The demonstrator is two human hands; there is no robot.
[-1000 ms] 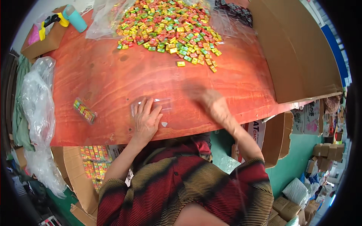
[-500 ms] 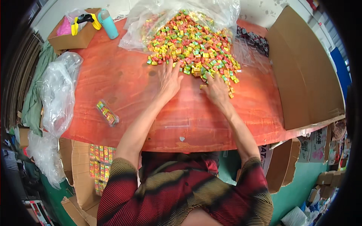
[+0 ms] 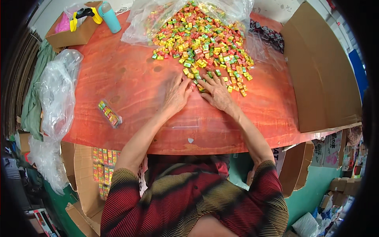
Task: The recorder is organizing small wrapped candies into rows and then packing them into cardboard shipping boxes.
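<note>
A large heap of small, block-shaped wrapped sweets (image 3: 205,43) in red, yellow, green and orange spreads over the red tabletop (image 3: 134,87). At its near edge lies my left hand (image 3: 176,95), open, fingers extended beside a few loose sweets. My right hand (image 3: 218,94) rests opposite it, also open, its spread fingers over several sweets at the heap's front. Between the two hands a small cluster of sweets touches the fingertips, partly hidden by them. Off to the left, a clear pack of sweets (image 3: 109,114) in rows lies on the table.
Clear plastic sheeting (image 3: 138,29) covers the heap's back. A tall cardboard panel (image 3: 321,75) stands at right. Back left are a small carton (image 3: 75,38) and a turquoise bottle (image 3: 110,17). Crumpled plastic (image 3: 59,94) hangs over the left edge, above a carton (image 3: 87,181) of packed sweets.
Both hands have drawn nearer to me and closer together, the right one moving leftward. Some sweets have come forward from the heap with them. The view has shifted slightly.
</note>
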